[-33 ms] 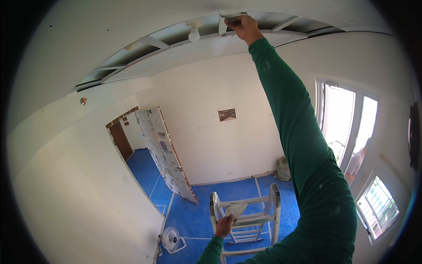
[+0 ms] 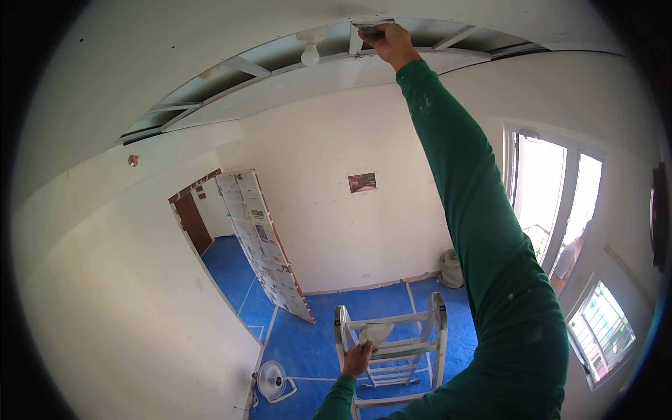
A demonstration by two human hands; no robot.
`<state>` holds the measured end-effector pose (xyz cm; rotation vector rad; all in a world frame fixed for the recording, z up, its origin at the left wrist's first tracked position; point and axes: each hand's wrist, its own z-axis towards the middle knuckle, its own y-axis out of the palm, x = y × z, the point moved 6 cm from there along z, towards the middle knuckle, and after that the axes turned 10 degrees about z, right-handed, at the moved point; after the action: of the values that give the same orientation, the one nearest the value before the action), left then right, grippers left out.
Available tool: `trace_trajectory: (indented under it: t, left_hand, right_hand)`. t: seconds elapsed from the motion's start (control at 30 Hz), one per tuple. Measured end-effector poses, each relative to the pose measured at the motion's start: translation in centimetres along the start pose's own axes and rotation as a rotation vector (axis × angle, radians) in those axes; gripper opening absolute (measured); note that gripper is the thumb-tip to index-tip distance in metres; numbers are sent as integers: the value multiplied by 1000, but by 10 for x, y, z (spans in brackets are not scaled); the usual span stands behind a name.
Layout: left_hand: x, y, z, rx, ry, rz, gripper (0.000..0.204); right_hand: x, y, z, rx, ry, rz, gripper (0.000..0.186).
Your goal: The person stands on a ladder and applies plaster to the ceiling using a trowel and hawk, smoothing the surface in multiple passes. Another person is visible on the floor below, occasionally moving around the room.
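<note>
High up, my right hand (image 2: 392, 43) is closed on a flat grey blade-like tool (image 2: 367, 28) pressed against the ceiling edge, beside an opening with a metal frame (image 2: 451, 38) and a hanging white bulb (image 2: 310, 54). Below, my left hand (image 2: 355, 360) grips a pale, flat object (image 2: 378, 332), too unclear to name exactly, just over the upper rungs of an aluminium ladder (image 2: 439, 336). My green right sleeve crosses much of the view.
A paper-covered door (image 2: 255, 234) stands open at left. Blue sheeting (image 2: 315, 329) covers the floor, with a white fan (image 2: 273, 383) and a sack (image 2: 450, 271) on it. Windows (image 2: 539, 189) line the right, where a person (image 2: 568, 259) is partly visible outside.
</note>
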<state>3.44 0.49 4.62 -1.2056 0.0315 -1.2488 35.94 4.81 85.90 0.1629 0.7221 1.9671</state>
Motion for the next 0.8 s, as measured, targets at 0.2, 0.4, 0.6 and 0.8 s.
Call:
trace_trajectory:
  t: [0.2,0.4,0.6,0.8]
  left_hand:
    - [-9,8,4,-106,-97,75,61]
    - [-9,7,14,-17,-12,36,60]
    - [2,1,12,-39,-16,63,54]
    - [15,-12,13,22,28,10,52]
  right_hand:
    - [-9,-2,38,-68,18,55,37]
    - [-49,28,45,-59,13,-54,28]
    - [-98,91,-4,-12,2,-93,33]
    - [-109,70,-45,-180,-109,-24,25]
